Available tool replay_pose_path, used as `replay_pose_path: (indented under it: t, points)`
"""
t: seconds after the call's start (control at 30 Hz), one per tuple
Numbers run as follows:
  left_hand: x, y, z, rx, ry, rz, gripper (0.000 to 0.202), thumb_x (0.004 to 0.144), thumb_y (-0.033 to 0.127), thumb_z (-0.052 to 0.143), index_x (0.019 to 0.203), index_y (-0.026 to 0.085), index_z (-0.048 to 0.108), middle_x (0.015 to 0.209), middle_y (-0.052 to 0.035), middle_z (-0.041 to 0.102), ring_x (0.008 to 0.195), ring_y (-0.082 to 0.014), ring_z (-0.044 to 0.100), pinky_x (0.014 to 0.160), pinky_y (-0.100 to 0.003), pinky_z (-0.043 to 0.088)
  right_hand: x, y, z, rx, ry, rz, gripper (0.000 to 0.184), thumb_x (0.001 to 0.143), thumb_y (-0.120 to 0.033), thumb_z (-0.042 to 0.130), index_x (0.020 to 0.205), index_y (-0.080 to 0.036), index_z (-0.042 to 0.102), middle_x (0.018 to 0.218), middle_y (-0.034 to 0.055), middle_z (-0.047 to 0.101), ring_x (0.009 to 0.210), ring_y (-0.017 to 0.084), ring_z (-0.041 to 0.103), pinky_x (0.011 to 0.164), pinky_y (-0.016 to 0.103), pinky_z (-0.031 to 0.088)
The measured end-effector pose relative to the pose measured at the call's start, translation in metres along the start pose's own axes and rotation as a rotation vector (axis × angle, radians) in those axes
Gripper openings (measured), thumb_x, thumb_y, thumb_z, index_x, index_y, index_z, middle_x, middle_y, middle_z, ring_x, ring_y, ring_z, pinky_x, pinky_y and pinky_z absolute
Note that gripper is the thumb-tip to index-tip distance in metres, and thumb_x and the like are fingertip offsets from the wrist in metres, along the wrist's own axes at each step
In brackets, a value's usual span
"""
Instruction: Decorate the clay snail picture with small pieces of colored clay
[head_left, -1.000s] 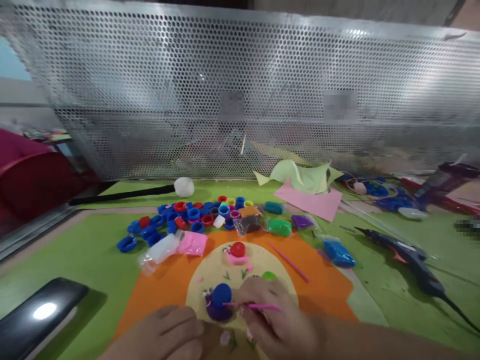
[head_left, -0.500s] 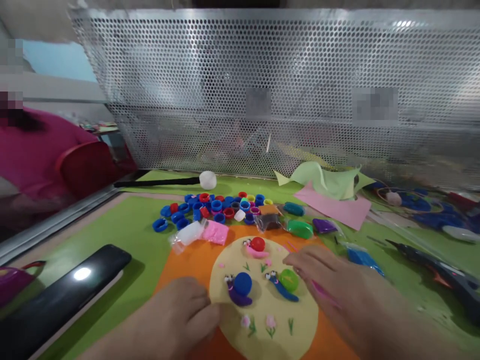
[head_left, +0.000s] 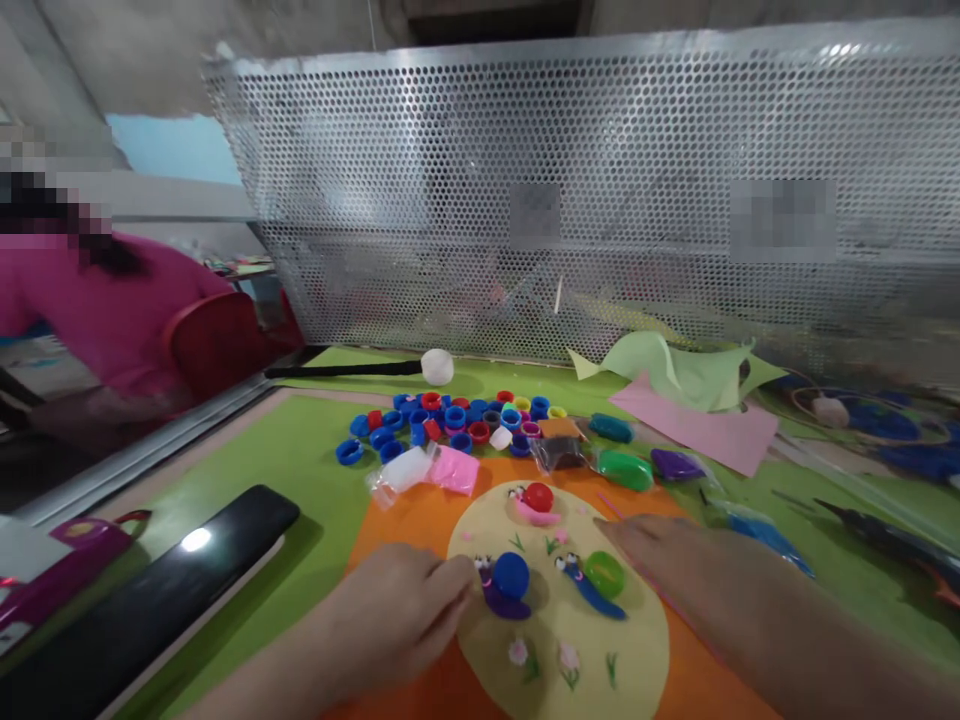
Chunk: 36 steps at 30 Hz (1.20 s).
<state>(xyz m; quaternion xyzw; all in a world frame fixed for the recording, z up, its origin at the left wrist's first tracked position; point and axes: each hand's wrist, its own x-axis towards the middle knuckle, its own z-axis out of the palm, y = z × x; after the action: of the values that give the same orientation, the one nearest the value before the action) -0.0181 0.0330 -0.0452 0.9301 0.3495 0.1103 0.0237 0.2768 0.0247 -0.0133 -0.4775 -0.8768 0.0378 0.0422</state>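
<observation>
A yellow round disc (head_left: 570, 650) lies on an orange sheet (head_left: 405, 525). On it sit three clay snails: one with a blue shell (head_left: 511, 578), one with a green shell (head_left: 602, 575), one with a red shell (head_left: 537, 499). My left hand (head_left: 397, 615) is curled, its fingertips pinching the disc's left edge beside the blue-shelled snail. My right hand (head_left: 675, 560) lies flat with fingers stretched out, just right of the green-shelled snail. A thin pink stick (head_left: 611, 505) shows partly beneath it.
Several bottle caps (head_left: 450, 420) and clay packets, pink (head_left: 454, 468) and green (head_left: 625, 468) among them, lie behind the disc. A dark phone (head_left: 150, 590) is at the left, a glue gun (head_left: 900, 545) at the right. A perforated metal screen (head_left: 600, 200) stands behind. A person in pink (head_left: 112, 310) sits at the left.
My right hand has left the blue-shelled snail, where it worked with the pink stick, and moved right, flattening out. My left hand stays at the disc's edge. The view has swung left.
</observation>
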Motion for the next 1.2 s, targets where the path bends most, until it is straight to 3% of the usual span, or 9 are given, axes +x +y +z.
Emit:
replay_pose_path:
  t: [0.1,0.2,0.3,0.4,0.5,0.6,0.83,1.03,1.2]
  points:
    - [0.003,0.000,0.000,-0.100,-0.093,-0.173,0.015,0.083,0.023,0.043,0.070,0.018,0.050,0.057,0.0017,0.058,0.045,-0.0099,0.048,0.041,-0.019,0.021,0.046,-0.016,-0.015,-0.045,-0.017,-0.045,0.022,0.088,-0.011,0.046,0.102,-0.016,0.062,0.095,0.0090,0.064,0.084,0.022,0.062,0.068,0.032,0.052]
    - [0.006,0.001,-0.004,-0.172,-0.157,-0.274,0.024,0.084,0.028,0.043,0.064,0.017,0.048,0.055,0.0027,0.055,0.044,-0.0083,0.045,0.039,-0.017,0.021,0.100,-0.021,-0.013,-0.069,0.017,-0.038,0.029,0.090,-0.016,0.055,0.119,-0.013,0.052,0.113,0.0101,0.056,0.099,0.023,0.057,0.082,0.041,0.049]
    - [0.007,0.003,-0.011,-0.221,-0.202,-0.293,0.027,0.084,0.029,0.044,0.061,0.017,0.047,0.053,0.0032,0.051,0.043,-0.0082,0.041,0.039,-0.017,0.021,0.140,-0.017,-0.002,-0.041,0.008,-0.040,0.026,0.090,-0.023,0.059,0.114,-0.015,0.055,0.117,0.0083,0.053,0.104,0.024,0.054,0.086,0.044,0.047]
    - [0.007,0.003,-0.014,-0.252,-0.218,-0.275,0.024,0.082,0.029,0.047,0.061,0.017,0.049,0.054,0.0029,0.051,0.044,-0.0086,0.040,0.040,-0.018,0.020,0.155,-0.014,0.005,0.070,-0.007,-0.022,0.018,0.090,-0.024,0.059,0.105,-0.014,0.059,0.113,0.0078,0.055,0.104,0.023,0.053,0.089,0.045,0.045]
    - [0.006,0.003,-0.012,-0.268,-0.200,-0.262,0.025,0.082,0.029,0.047,0.061,0.017,0.049,0.054,0.0023,0.050,0.044,-0.0094,0.037,0.042,-0.020,0.019,0.156,-0.012,0.004,0.282,0.033,0.044,0.017,0.091,-0.024,0.058,0.104,-0.014,0.059,0.114,0.0079,0.055,0.105,0.023,0.053,0.089,0.045,0.044]
    - [0.007,0.002,-0.009,-0.293,-0.140,-0.292,0.025,0.083,0.030,0.045,0.061,0.017,0.046,0.052,0.0019,0.048,0.044,-0.0098,0.036,0.042,-0.020,0.020,0.151,-0.014,-0.001,0.596,0.048,0.150,0.020,0.093,-0.029,0.054,0.106,-0.013,0.057,0.106,0.0067,0.057,0.090,0.019,0.058,0.077,0.038,0.050]
    - [0.005,-0.004,-0.015,-0.345,0.091,-0.477,0.031,0.083,0.046,0.044,0.070,0.018,0.040,0.054,0.0035,0.048,0.047,-0.0101,0.040,0.047,-0.021,0.028,0.117,-0.056,-0.003,1.296,-0.203,0.232,0.022,0.098,-0.033,0.045,0.095,-0.013,0.053,0.075,-0.0008,0.054,0.060,0.011,0.055,0.051,0.022,0.046]
    - [0.003,-0.001,-0.016,-0.366,0.130,-0.496,0.038,0.076,0.052,0.052,0.064,0.019,0.037,0.053,0.0039,0.049,0.046,-0.0100,0.041,0.046,-0.021,0.029,0.102,-0.083,-0.001,1.455,-0.304,0.168,0.016,0.092,-0.012,0.045,0.077,-0.016,0.045,0.060,-0.0058,0.048,0.052,0.006,0.050,0.049,0.017,0.039]
    - [0.000,0.003,-0.012,-0.313,0.138,-0.464,0.034,0.083,0.048,0.044,0.066,0.018,0.041,0.051,0.0027,0.049,0.044,-0.0113,0.041,0.044,-0.021,0.024,0.098,-0.087,0.000,1.523,-0.322,0.120,0.014,0.092,-0.017,0.048,0.078,-0.018,0.044,0.064,-0.0061,0.050,0.052,0.006,0.049,0.055,0.020,0.042]
